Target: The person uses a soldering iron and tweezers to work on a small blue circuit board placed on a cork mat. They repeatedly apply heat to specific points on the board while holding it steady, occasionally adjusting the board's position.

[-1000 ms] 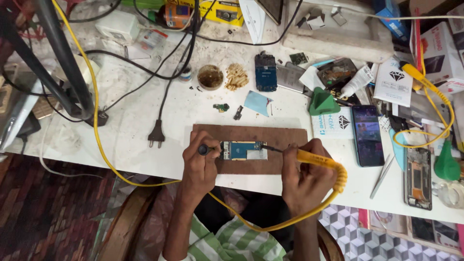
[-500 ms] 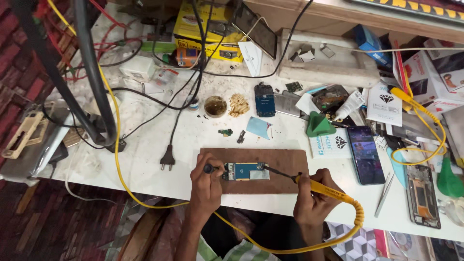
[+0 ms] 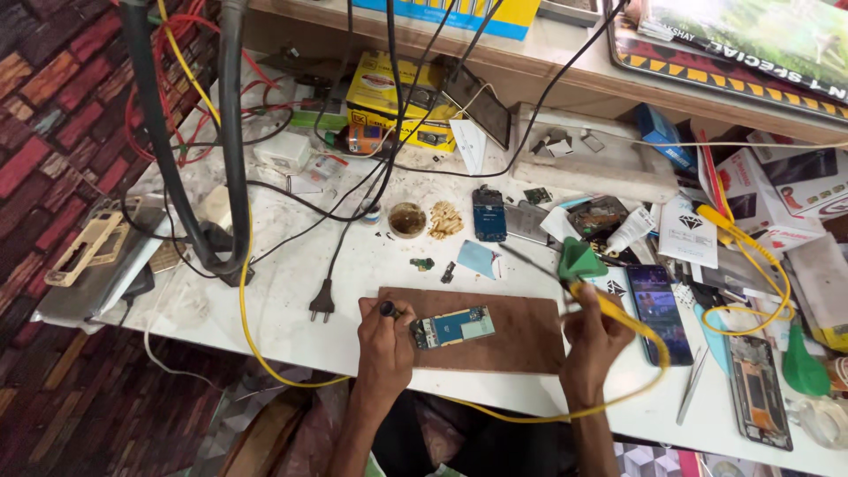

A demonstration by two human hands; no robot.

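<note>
A small blue-green circuit board (image 3: pixel 452 328) lies on a brown wooden board (image 3: pixel 512 331) at the table's near edge. My left hand (image 3: pixel 386 340) is closed on a thin dark-tipped tool, its fingers touching the circuit board's left end. My right hand (image 3: pixel 594 334) grips a yellow-handled soldering iron (image 3: pixel 590 293) lifted off the board, its metal tip pointing up and left toward a green triangular stand (image 3: pixel 580 260). The iron's yellow cable loops below the table edge.
A lit phone (image 3: pixel 658 313) lies right of my right hand, with tweezers (image 3: pixel 692 386) and a phone frame (image 3: pixel 758 389) beyond. A black plug (image 3: pixel 321 306), small round tin (image 3: pixel 407 219), another phone board (image 3: pixel 488 214) and black lamp arm (image 3: pixel 227 141) fill the table behind.
My right hand has raised the soldering iron away from the circuit board, up and to the right. The camera has tilted up, showing more of the table and shelf behind.
</note>
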